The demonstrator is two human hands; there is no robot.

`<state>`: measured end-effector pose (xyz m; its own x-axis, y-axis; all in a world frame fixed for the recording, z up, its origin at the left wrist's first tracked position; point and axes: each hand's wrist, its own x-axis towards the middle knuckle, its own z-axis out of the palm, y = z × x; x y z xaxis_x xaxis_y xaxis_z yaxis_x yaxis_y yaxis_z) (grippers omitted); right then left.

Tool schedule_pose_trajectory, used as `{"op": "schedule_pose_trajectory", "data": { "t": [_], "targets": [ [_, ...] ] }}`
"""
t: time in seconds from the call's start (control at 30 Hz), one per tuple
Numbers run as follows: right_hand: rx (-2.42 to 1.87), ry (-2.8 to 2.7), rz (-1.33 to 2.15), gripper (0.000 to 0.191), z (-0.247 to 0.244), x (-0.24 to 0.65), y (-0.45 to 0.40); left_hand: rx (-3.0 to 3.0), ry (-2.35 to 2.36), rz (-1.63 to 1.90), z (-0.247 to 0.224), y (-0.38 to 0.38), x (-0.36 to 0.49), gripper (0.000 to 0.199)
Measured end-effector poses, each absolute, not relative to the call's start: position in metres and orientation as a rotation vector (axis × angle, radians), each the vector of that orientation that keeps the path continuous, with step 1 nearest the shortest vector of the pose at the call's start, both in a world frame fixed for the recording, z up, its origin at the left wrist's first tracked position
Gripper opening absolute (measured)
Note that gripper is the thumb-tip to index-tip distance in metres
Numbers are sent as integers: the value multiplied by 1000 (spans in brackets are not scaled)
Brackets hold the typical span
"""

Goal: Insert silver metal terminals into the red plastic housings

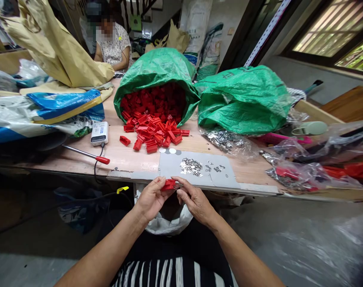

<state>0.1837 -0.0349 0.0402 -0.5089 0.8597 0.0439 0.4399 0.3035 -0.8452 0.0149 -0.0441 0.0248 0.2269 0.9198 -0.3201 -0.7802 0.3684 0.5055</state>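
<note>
My left hand (151, 199) holds a small red plastic part (168, 184) between thumb and fingers, just off the table's front edge. My right hand (197, 202) is at the part's right end, its index finger against the part. Its thumb and fingers are pinched together, and what sits between them is too small to make out. Beyond my hands, small silver metal pieces (192, 166) lie heaped on a grey mat (168, 164), with several more scattered to their right. Similar red plastic parts (151, 133) spill from a green woven sack (160, 63) onto the table.
Below my hands hangs an open white bag (169, 226). A red-handled rod (102, 160) and a white corded device (99, 133) lie at left. Another green sack (244, 103) and clear plastic bags (313, 175) occupy the right. A person (117, 46) sits across the table.
</note>
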Motion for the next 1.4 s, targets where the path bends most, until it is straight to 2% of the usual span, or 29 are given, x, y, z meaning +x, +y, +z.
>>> {"op": "schedule_pose_trajectory", "data": {
  "t": [0.37, 0.57, 0.77, 0.93, 1.1, 1.3, 1.4],
  "targets": [
    [-1214, -2078, 926, 32, 40, 181, -38, 56, 591, 1131, 24, -54, 17, 9],
    [-1197, -1901, 1103, 37, 36, 178, -34, 120, 614, 1107, 27, -60, 17, 14],
    [-1247, -1912, 1080, 38, 37, 177, -23, 557, 955, 1070, 12, -69, 15, 20],
    [-1246, -2011, 1016, 33, 38, 169, -2, 755, 1041, 1041, 4, -73, 12, 30],
    [-1280, -2162, 823, 29, 40, 143, 30, 737, 1077, 1032, 0, -75, 9, 28],
    [-1369, -2317, 539, 49, 41, 101, 77, 725, 1075, 1059, -2, -76, 5, 27],
    [-1493, -2360, 451, 48, 41, 86, 93, 691, 1068, 1074, -2, -76, 0, 27]
  ]
}}
